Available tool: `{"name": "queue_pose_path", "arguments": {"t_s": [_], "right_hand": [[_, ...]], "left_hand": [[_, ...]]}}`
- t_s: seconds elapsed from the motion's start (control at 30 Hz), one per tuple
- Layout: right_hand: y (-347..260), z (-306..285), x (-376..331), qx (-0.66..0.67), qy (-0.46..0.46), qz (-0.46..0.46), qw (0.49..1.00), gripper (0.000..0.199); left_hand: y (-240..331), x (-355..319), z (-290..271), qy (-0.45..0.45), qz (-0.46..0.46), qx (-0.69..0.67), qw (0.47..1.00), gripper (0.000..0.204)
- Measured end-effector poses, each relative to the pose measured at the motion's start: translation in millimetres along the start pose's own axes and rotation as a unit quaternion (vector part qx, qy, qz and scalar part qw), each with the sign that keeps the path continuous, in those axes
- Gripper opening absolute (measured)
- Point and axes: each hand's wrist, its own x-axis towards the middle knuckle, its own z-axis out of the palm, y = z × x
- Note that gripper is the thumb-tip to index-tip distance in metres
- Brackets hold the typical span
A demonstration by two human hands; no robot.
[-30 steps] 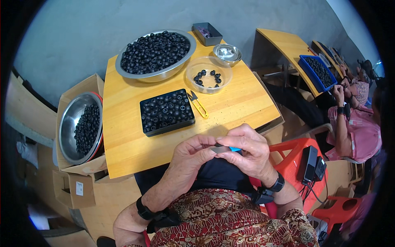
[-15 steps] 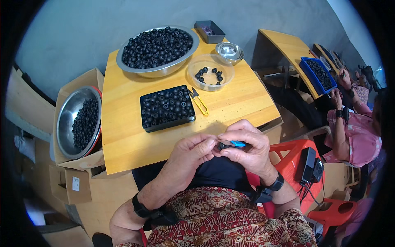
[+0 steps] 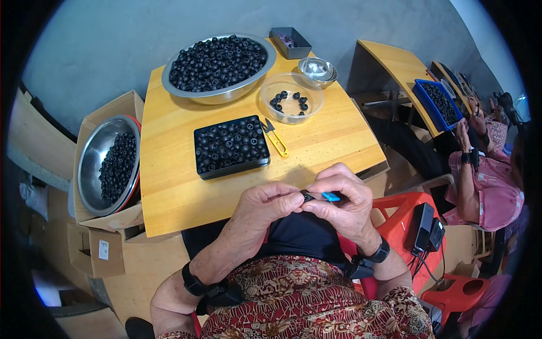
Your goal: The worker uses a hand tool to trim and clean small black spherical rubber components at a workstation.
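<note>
Over my lap, just off the table's near edge, my two hands meet. The thumb and fingers of my left hand (image 3: 265, 206) pinch a small black round part (image 3: 307, 196), mostly covered by the fingertips. My right hand (image 3: 347, 203) is closed round a small bright blue tool (image 3: 331, 196), whose working end is hidden; its fingertips come up against the black part. On the table ahead, a black rectangular tray (image 3: 232, 172) is filled with the same black parts with holes. Beside the tray lie thread snips (image 3: 276, 141) with a yellow handle.
A big metal bowl (image 3: 248, 86) heaped with black parts, a clear plastic bowl (image 3: 270, 93) with several parts, small metal bowls (image 3: 318, 69) and a grey bin (image 3: 299, 52) stand farther back. Left is a metal basin (image 3: 93, 164) in a carton; right, a red chair (image 3: 395, 226) and a co-worker (image 3: 480, 186).
My right hand has shifted slightly right, and the fingertips have parted a little, showing more of the black part. The view has tilted slightly. The co-worker's hands have moved.
</note>
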Motion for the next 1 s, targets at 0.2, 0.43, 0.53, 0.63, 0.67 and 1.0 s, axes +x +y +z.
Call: {"name": "queue_pose_path", "arguments": {"t_s": [0.2, 0.43, 0.53, 0.63, 0.67, 1.0], "right_hand": [[-1, 2, 4, -0.010, -0.022, -0.010, 1.000, 0.029], [6, 1, 3, 0.046, -0.023, 0.027, 0.998, 0.028], [5, 0, 3, 0.046, -0.026, 0.039, 0.998, 0.027], [7, 0, 2, 0.038, -0.030, 0.032, 0.998, 0.027], [9, 1, 1, 0.041, -0.022, 0.030, 0.998, 0.027], [0, 1, 5, -0.015, -0.044, -0.011, 0.999, 0.028]], "left_hand": [[-4, 0, -2, 0.008, 0.008, -0.031, 0.999, 0.021], [-2, 3, 0, 0.039, -0.028, -0.017, 0.999, 0.022], [-3, 4, -5, 0.023, -0.032, 0.017, 0.999, 0.025], [-3, 4, -7, 0.006, -0.026, 0.019, 0.999, 0.026], [-3, 4, -6, 0.008, -0.028, 0.015, 0.999, 0.026], [-8, 3, -12, 0.006, -0.028, -0.062, 0.998, 0.017]]}}
